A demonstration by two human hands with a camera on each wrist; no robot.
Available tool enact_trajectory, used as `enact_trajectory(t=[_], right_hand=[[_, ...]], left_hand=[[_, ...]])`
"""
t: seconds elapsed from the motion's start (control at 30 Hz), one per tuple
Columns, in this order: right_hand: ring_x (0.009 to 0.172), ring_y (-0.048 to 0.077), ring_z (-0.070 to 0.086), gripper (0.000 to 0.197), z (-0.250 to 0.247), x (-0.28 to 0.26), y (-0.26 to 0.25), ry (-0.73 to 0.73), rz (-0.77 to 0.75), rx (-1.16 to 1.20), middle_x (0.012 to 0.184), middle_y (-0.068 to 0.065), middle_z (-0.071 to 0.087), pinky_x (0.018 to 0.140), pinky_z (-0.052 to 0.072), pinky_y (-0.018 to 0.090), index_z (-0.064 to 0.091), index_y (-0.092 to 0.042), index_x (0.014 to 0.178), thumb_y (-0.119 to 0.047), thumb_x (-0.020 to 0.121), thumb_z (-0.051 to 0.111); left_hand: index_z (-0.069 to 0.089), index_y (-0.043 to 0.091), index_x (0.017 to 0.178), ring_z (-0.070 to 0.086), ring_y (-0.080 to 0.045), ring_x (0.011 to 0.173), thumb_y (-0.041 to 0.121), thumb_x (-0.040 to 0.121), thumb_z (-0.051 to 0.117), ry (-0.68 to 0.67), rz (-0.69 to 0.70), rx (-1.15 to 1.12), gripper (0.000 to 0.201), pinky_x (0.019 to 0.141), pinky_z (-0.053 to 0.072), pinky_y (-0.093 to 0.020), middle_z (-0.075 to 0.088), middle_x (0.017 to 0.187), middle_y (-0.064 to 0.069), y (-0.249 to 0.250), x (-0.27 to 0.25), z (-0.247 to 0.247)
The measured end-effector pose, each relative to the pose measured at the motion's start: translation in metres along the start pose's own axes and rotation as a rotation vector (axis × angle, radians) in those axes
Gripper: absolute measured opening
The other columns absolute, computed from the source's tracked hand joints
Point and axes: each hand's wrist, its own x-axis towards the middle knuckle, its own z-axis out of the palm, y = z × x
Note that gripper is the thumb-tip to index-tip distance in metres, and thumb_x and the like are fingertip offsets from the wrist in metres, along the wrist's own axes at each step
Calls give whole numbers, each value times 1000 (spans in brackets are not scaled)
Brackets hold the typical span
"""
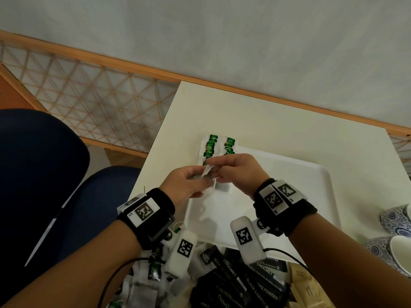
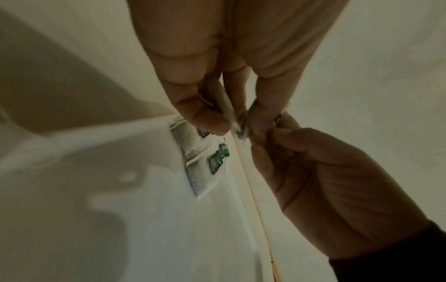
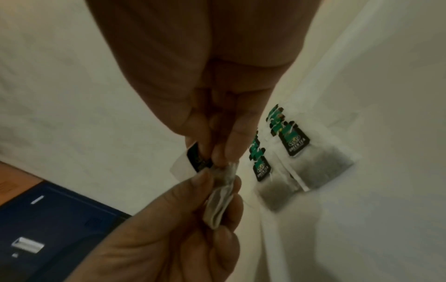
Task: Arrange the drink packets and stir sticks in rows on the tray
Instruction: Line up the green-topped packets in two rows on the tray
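Two short rows of green-tagged tea bags (image 1: 219, 147) already lie at the far left corner of the white tray (image 1: 315, 174). Over it, the left hand (image 1: 186, 185) and right hand (image 1: 235, 172) both pinch another tea bag (image 1: 208, 171). Most of the task looks undone: the pile of dark packets (image 1: 244, 283) and loose tea bags waits on the near bench (image 1: 289, 121), and I see no stir sticks.

- The tea bags (image 3: 316, 167) are thin, soft paper with shiny green tags
- The tray (image 1: 311, 174) is smooth white plastic
- The bench (image 1: 266, 112) is smooth, matt and cream
- The black packets (image 1: 255, 283) look shiny
- The wrist bands (image 1: 160, 201) are black cloth
- The cups (image 1: 395, 218) look shiny, with blue patterns
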Motion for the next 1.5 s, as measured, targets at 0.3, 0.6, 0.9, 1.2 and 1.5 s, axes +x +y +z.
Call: enact_trajectory(t=[0.3, 0.6, 0.9, 1.2, 1.5], right_hand=[[82, 10, 58, 4, -7, 4, -2, 74, -220, -533, 89, -7, 61, 78, 46, 22, 73, -29, 85, -26, 83, 70], [77, 16, 63, 15, 5, 13, 11, -113, -99, -667, 84, -1, 72, 65, 47, 17, 73, -29, 96, -22, 87, 62], [68, -4, 49, 21, 4, 40, 12, -5, -83, -709, 73, -21, 56, 68, 39, 14, 70, -24, 107, -20, 90, 59], [82, -6, 58, 31, 8, 16, 4, -4, -216, -491, 95, -17, 64, 67, 42, 4, 67, -31, 109, -39, 80, 73], [67, 5, 63, 15, 5, 7, 6, 59, -91, -158, 79, -8, 69, 61, 52, 24, 69, -28, 99, -19, 91, 59]], left_hand=[[69, 16, 104, 58, -12, 72, 1, 87, 60, 32, -14, 35, 24, 65, 52, -21, 68, 87, -4, -3, 3, -11], [61, 19, 109, 60, -14, 92, -20, 87, 44, 228, 121, -87, 48, 70, 57, -17, 61, 103, -3, 3, 13, -45], [61, 17, 105, 63, -19, 83, -16, 87, 50, 192, 145, -162, 39, 67, 58, -21, 63, 101, -12, 1, 13, -40], [63, 17, 102, 63, -15, 70, -10, 84, 60, 138, 110, -93, 32, 64, 57, -23, 59, 90, -12, 0, 10, -22], [62, 16, 104, 64, -12, 54, -5, 91, 53, 101, 99, -151, 26, 53, 53, -22, 67, 72, -5, 11, 2, -5]])
